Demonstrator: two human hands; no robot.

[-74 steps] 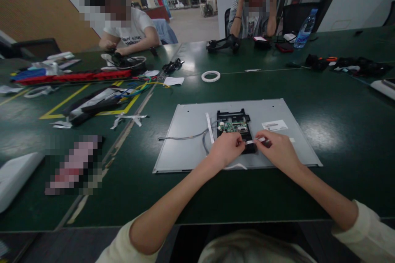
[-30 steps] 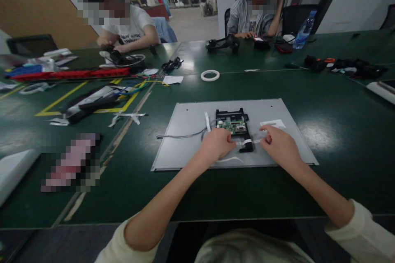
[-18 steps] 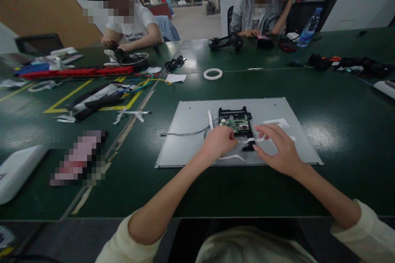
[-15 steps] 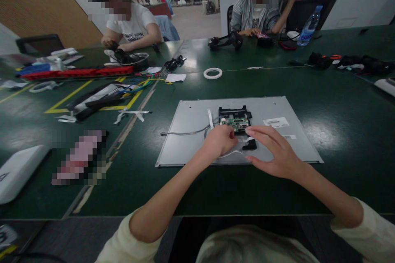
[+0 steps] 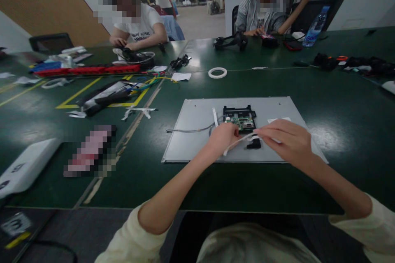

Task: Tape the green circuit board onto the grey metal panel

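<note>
A flat grey metal panel [image 5: 191, 148] lies in front of me with a green circuit board [image 5: 240, 122] in a black plastic frame at its middle. My left hand [image 5: 224, 137] rests at the board's lower left, fingers curled together; what they hold, if anything, is hidden. My right hand [image 5: 286, 139] is closed in a pinch on one end of a thin white strip [image 5: 239, 141], just right of the board. The strip slants down left past my left fingers. Below the board sits a small black part [image 5: 254, 144]. Grey cables [image 5: 191, 130] run left from the board.
A tape roll [image 5: 217, 72] lies beyond the panel. To the left are a phone [image 5: 92, 148], a white box [image 5: 27, 168], tape scraps [image 5: 140, 111] and a black pouch [image 5: 106, 96]. Two people sit across the table; another stands farther back. A water bottle [image 5: 316, 26] stands far right.
My right hand has gone from spread fingers to a pinch on the white strip, whose end is now raised toward the board. My left hand stays by the board. The view has shifted slightly left.
</note>
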